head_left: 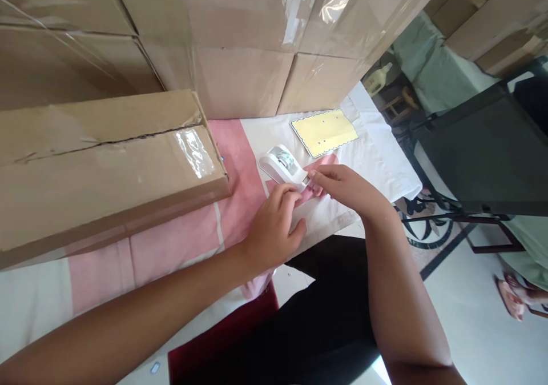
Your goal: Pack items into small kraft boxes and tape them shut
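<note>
On my far left, one long cardboard carton lies on the pink-and-white tablecloth, its long side running toward the middle, a shiny strip of clear tape across its near end. Behind it I count at least four stacked cartons, taped too.

Next comes the left hand: its fingers are bent, with the tips against the near side of one white tape dispenser, while the thumb stands apart. I have that dispenser on the cloth, just in front of the stack. Its long axis slants from upper left to lower right in my view, the rounded end away to the left and the narrow cutter end pointing at the right hand. One roll of tape sits in it; the greenish pattern at its core is too small for me to read.

Just beyond, near the cartons, lies one yellow card with a scalloped blue edge; I cannot make out its few tiny marks.

The right hand has thumb and forefinger closed together at the cutter end; I cannot tell what is between them.

Farther right I see one pale yellow bottle, one black chair and a person's sandalled foot.
</note>
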`<state>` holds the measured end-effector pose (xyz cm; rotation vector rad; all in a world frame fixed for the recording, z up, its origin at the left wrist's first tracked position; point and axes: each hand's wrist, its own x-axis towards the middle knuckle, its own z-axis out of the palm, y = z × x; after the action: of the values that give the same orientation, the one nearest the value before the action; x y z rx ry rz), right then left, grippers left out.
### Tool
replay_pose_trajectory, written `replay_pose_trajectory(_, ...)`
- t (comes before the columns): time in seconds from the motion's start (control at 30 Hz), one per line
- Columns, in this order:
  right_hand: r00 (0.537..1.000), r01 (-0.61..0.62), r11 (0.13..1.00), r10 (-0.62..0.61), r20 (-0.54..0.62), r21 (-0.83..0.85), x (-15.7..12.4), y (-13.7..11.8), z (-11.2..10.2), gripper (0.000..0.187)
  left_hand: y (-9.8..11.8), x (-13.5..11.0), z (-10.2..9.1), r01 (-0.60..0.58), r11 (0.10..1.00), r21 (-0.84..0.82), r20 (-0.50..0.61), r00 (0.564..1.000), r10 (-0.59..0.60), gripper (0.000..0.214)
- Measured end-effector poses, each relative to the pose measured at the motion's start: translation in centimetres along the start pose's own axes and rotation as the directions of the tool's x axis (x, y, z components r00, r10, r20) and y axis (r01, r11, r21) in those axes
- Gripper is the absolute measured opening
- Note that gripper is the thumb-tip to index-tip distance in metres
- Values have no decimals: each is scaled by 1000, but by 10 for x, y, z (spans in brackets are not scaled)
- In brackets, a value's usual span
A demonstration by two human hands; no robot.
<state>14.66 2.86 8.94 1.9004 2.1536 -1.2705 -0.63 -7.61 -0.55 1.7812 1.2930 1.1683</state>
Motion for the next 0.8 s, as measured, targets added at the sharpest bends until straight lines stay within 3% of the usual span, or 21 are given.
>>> replay_pose_trajectory(0.13, 986, 105, 983, -123, -115, -153, -1, -2, 12, 50, 0, -1, -1, 26, 1000, -13, -6, 1000, -26, 32)
replay_pose_trajectory(0.23, 968, 145, 950, -194, -160, -277, 0, -6, 24, 55, 1, -3, -2, 77, 997, 8, 14, 997, -77, 18)
replay_pose_trajectory(0.37, 961, 110, 904, -203, -188, -413, 2, -16, 36, 41, 3, -6, -3, 6, 1000, 30, 122, 993, -10, 10)
replay_pose_trajectory(0.5, 945, 47, 867, -199, -259, -495, 5, -25, 43, 25, 3, -6, 0, -13, 999, 31, 122, 992, 9, 9)
replay_pose_trajectory(0.8, 932, -16, 846, -180, -315, -532, 17, -26, 51, 38, -1, -3, 3, -8, 1000, 21, 78, 997, 6, 7)
